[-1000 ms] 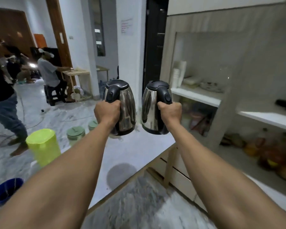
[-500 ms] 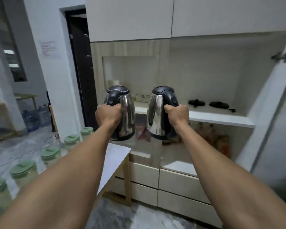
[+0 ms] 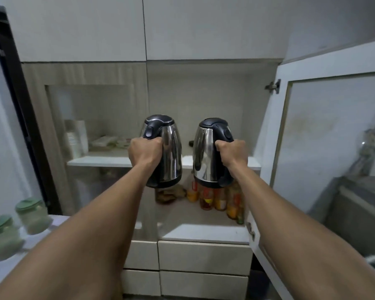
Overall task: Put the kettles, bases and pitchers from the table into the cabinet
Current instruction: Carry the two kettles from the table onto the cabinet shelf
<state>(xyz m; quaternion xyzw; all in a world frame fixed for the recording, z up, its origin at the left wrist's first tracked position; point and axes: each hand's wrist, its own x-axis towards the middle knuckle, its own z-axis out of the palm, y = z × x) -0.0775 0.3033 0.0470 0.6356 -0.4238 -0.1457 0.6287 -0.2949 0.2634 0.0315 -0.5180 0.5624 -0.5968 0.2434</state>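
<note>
I hold two steel kettles with black lids and handles out in front of the open cabinet. My left hand grips the handle of the left kettle. My right hand grips the handle of the right kettle. Both kettles hang upright in the air, side by side and apart, just in front of the white middle shelf. A dark object, partly hidden between the kettles, lies on that shelf.
The cabinet door stands open at the right. Bottles and jars crowd the lower compartment. Cups and packets sit at the shelf's left. Green-lidded pitchers stand on the table at lower left. Drawers lie below.
My view has swung right from the room to face the cabinet squarely. Both kettles stay in my hands and are now nearer the middle shelf.
</note>
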